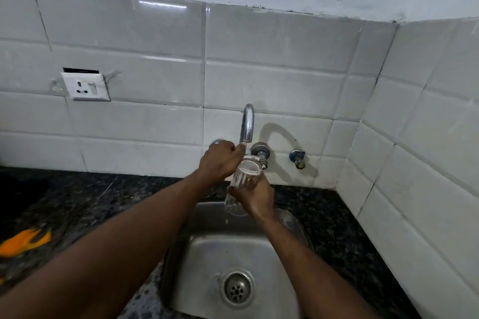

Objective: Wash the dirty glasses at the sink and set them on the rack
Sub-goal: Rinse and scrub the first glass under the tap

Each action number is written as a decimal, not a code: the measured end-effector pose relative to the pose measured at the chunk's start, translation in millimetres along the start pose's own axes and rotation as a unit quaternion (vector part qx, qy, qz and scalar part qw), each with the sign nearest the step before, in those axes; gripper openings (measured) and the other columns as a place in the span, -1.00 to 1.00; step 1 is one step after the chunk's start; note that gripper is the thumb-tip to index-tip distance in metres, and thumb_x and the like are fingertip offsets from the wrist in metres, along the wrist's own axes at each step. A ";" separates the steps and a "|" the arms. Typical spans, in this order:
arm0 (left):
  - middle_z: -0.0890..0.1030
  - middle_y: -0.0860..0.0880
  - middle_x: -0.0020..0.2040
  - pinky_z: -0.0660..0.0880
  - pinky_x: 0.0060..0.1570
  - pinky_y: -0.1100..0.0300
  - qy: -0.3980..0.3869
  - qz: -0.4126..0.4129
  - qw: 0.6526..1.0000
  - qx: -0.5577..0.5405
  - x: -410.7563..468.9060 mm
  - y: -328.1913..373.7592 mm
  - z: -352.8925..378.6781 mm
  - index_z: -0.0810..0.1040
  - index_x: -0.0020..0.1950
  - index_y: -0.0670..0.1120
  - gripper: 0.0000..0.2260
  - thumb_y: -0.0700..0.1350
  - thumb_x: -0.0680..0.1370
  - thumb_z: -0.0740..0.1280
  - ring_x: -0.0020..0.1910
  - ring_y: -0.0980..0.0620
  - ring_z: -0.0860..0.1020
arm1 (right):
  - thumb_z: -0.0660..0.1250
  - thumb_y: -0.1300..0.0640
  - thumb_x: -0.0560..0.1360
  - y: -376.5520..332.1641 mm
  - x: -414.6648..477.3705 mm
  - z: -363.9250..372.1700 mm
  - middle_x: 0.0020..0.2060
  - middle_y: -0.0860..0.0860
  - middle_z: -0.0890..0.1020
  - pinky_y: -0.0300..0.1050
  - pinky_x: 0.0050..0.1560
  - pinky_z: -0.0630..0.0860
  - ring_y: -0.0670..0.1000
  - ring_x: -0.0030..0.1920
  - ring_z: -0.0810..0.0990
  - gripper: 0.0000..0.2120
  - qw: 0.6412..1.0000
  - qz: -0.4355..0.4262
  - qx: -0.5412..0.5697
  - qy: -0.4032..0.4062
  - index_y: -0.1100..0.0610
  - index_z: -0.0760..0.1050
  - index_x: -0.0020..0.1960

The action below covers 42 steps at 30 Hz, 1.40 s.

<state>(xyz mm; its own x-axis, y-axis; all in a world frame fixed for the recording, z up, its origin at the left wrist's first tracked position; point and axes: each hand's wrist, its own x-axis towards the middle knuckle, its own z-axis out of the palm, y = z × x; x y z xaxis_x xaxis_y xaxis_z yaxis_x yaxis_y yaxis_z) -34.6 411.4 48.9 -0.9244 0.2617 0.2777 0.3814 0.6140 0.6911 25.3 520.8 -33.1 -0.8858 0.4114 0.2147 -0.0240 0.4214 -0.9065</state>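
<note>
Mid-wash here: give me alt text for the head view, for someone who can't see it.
The right hand holds a clear glass tilted under the chrome faucet above a steel sink. The left hand, curled, sits at the spout's mouth just above the glass rim; whether it grips anything is unclear.

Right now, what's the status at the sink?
Left hand gripping tap. Right hand holding glass over sink. Nothing in the way.
</note>
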 end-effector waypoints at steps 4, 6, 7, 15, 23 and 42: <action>0.65 -0.13 -0.21 0.64 -0.20 0.00 0.011 -0.087 0.996 0.012 -8.3 -28.3 0.9 0.57 -0.18 -0.14 -0.78 -0.04 0.54 0.24 -0.24 -0.12 0.64 | 0.64 0.15 0.24 7.8 -1.3 -2.1 -0.10 -0.06 0.60 -0.53 -0.30 0.40 -0.12 -0.15 0.58 -0.41 0.999 -0.006 -0.021 -0.023 0.15 0.49 0.21; 0.63 -0.15 -0.21 0.50 -0.30 0.13 0.000 -0.106 0.993 0.045 -10.2 -37.4 2.3 0.55 -0.22 -0.15 -0.86 -0.12 0.49 0.28 -0.22 -0.13 0.62 | 0.64 0.11 0.23 9.6 -0.3 -0.3 -0.11 -0.05 0.63 -0.51 -0.27 0.41 -0.12 -0.16 0.59 -0.41 1.000 -0.008 -0.013 -0.003 0.14 0.50 0.19; 0.62 -0.15 -0.20 0.45 -0.30 0.15 -0.005 -0.112 0.992 0.060 -11.0 -41.3 4.3 0.55 -0.21 -0.15 -0.88 -0.14 0.49 0.29 -0.20 -0.13 0.61 | 0.64 0.09 0.23 11.4 1.1 1.3 -0.08 -0.03 0.65 -0.47 -0.22 0.45 -0.11 -0.15 0.60 -0.40 1.000 -0.009 -0.013 -0.001 0.13 0.50 0.20; 0.65 -0.16 0.03 0.56 -0.02 0.02 -0.005 -0.130 0.980 0.150 -16.9 -76.5 11.4 0.62 0.01 -0.14 -0.81 -0.07 0.54 0.28 0.02 -0.19 0.61 | 0.63 0.08 0.23 21.5 9.1 24.5 0.00 0.01 0.68 -0.29 -0.12 0.55 -0.06 -0.07 0.64 -0.37 0.999 0.008 0.000 -0.043 0.11 0.49 0.23; 0.66 -0.14 -0.08 0.59 -0.13 0.05 0.025 -0.156 0.974 0.165 -31.3 -130.5 -59.0 0.61 -0.08 -0.13 -0.81 -0.01 0.50 0.34 -0.11 -0.14 0.61 | 0.64 0.00 0.23 -23.6 20.2 96.7 -0.07 -0.06 0.68 -0.14 -0.06 0.63 -0.10 -0.10 0.66 -0.43 0.990 0.037 0.097 -0.091 0.01 0.51 0.17; 0.55 -0.21 -0.07 0.52 -0.17 0.00 0.221 -0.392 0.876 0.177 -130.1 -408.5 -354.5 0.52 -0.02 -0.17 -0.87 -0.13 0.51 0.31 -0.11 -0.23 0.54 | 0.68 -0.07 0.12 -170.5 -13.8 446.2 -0.04 -0.08 0.68 -0.19 0.06 0.57 -0.07 -0.03 0.65 -0.30 0.957 -0.057 0.092 -0.270 0.01 0.55 0.21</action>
<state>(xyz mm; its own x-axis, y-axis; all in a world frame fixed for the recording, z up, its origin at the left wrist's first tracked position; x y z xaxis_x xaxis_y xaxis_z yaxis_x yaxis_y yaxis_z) -73.8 -137.5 -33.0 -0.7879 -0.6084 0.0954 -0.4643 0.6886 0.5570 -165.1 82.6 -43.7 -0.9815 -0.1279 0.1428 -0.1728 0.2680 -0.9478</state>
